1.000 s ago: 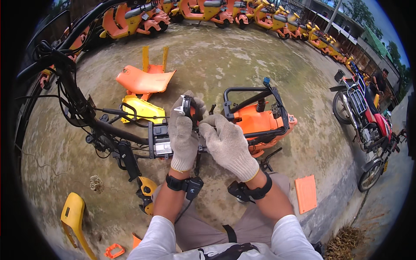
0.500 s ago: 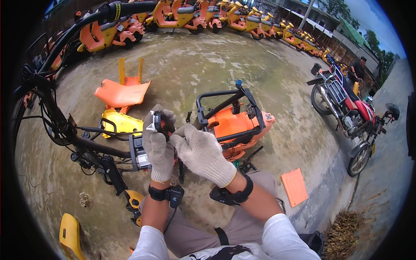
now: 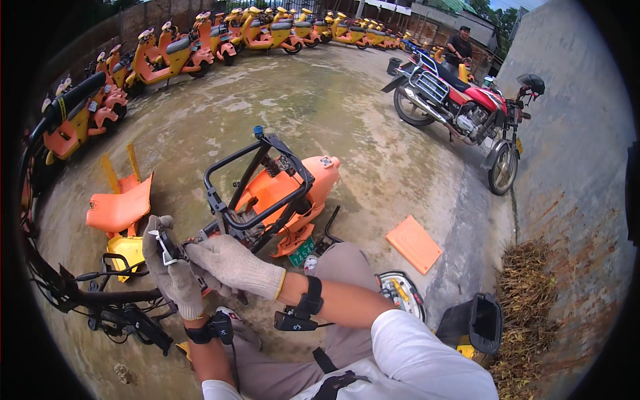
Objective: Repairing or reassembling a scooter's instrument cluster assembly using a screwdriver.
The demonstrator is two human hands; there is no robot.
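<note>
My gloved left hand (image 3: 175, 280) is closed round a small black part with white trim (image 3: 169, 247), held low over the scooter frame. My gloved right hand (image 3: 230, 260) reaches across to it, its fingertips at the part's right side; what they grip is hidden. Beneath and beyond the hands is the stripped black scooter frame (image 3: 87, 297), with a square tubular rear section around an orange body panel (image 3: 316, 177). A loose orange seat-like panel (image 3: 117, 210) and a yellow panel (image 3: 129, 252) lie left of my hands.
Rows of yellow-orange scooters (image 3: 170, 57) line the back. A red motorcycle (image 3: 467, 107) stands at right, a person (image 3: 459, 47) behind it, beside a concrete wall (image 3: 573, 153). An orange plate (image 3: 413, 243), open tool case (image 3: 410, 297), black container (image 3: 486, 320) and dry straw (image 3: 533, 293) lie right.
My view has swung right, so the scene sits further left and the tool case and black container show. Both hands stay together at the black part.
</note>
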